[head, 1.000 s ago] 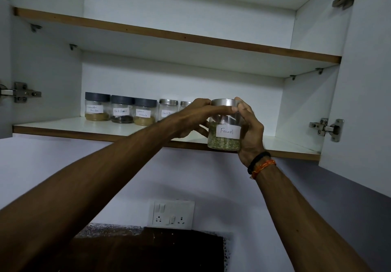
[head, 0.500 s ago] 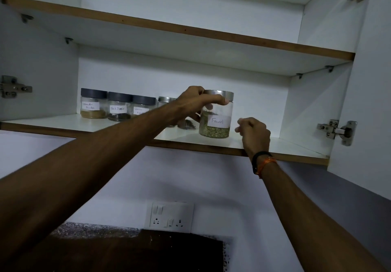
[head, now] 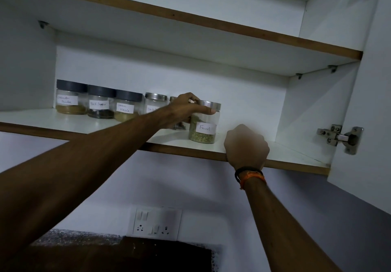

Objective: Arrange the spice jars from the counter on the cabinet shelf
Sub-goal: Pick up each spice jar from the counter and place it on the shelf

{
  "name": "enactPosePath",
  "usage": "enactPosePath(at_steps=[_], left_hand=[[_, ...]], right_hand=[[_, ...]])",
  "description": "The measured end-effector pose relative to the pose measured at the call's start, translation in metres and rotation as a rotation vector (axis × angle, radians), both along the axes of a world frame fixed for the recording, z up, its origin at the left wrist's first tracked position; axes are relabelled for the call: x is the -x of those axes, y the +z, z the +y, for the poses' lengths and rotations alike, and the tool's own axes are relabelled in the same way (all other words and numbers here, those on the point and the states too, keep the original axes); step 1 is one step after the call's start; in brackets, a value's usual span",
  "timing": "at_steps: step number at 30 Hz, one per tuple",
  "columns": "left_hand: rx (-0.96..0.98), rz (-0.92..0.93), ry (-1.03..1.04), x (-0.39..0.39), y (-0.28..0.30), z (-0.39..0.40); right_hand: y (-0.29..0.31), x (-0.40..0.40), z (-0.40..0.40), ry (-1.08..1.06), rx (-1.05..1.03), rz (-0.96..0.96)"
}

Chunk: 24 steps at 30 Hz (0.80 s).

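Note:
The clear Fennel jar (head: pixel 202 130) with a steel lid stands on the lower cabinet shelf (head: pixel 292 155), holding greenish seeds. My left hand (head: pixel 186 108) grips it round the lid from the left. A row of labelled spice jars (head: pixel 99 102) lines the back of the shelf to the left: three with dark lids, then steel-lidded ones partly hidden behind my left hand. My right hand (head: pixel 246 145) hovers at the shelf's front edge, right of the Fennel jar, with curled fingers and nothing in it.
The upper shelf (head: pixel 211 24) shows nothing on it. An open cabinet door with a hinge (head: pixel 340 137) stands at the right. A wall switch and socket plate (head: pixel 155 222) sits below, above a dark counter (head: pixel 118 252).
The Fennel jar went from in front of the shelf onto it. My right hand let go and drew back to the shelf edge. My left hand stays on the lid.

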<state>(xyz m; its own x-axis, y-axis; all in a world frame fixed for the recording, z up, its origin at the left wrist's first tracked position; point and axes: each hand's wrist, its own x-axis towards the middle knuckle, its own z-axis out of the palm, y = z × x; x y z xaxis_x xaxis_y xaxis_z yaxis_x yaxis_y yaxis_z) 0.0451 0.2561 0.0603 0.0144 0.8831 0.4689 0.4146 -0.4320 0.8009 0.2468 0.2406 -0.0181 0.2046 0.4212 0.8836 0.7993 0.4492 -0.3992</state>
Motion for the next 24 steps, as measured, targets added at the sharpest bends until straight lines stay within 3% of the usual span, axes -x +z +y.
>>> enactPosePath(at_steps=[2, 6, 10, 24], left_hand=[[-0.078, 0.078, 0.049, 0.001, 0.003, 0.005], [-0.361, 0.45, 0.199, 0.005, 0.019, 0.017], [-0.335, 0.704, 0.224, 0.004, 0.033, 0.036], [-0.334, 0.751, 0.31, 0.006, 0.026, 0.083]], right_hand=[[-0.001, 0.0, 0.0, 0.014, -0.033, 0.016], [-0.001, 0.003, -0.004, 0.048, -0.064, 0.04], [-0.002, 0.001, -0.002, 0.063, -0.078, 0.044], [-0.004, 0.002, 0.001, 0.072, -0.128, 0.054]])
